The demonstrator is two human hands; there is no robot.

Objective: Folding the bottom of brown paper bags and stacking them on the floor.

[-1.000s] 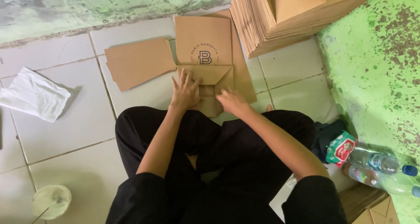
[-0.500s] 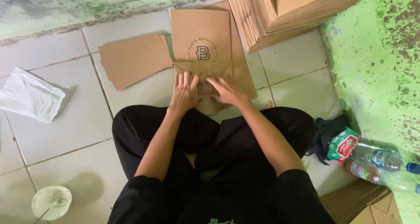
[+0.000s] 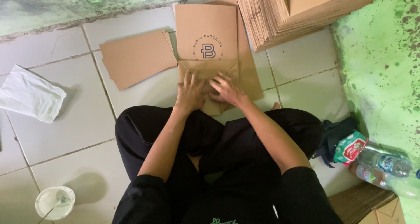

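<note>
Head view: my left hand [image 3: 190, 92] and right hand [image 3: 226, 91] press flat, fingers spread, on the flat brown paper bag [image 3: 207, 35] before my knees; brown sheets [image 3: 136, 57] left, stacked bags [image 3: 280, 14] far right.

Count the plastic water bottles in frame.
2, both at the lower right by the green wall: one plastic water bottle lies on top, the second bottle just below, running off the frame edge. More may sit hidden behind the red-and-green packet.
</note>
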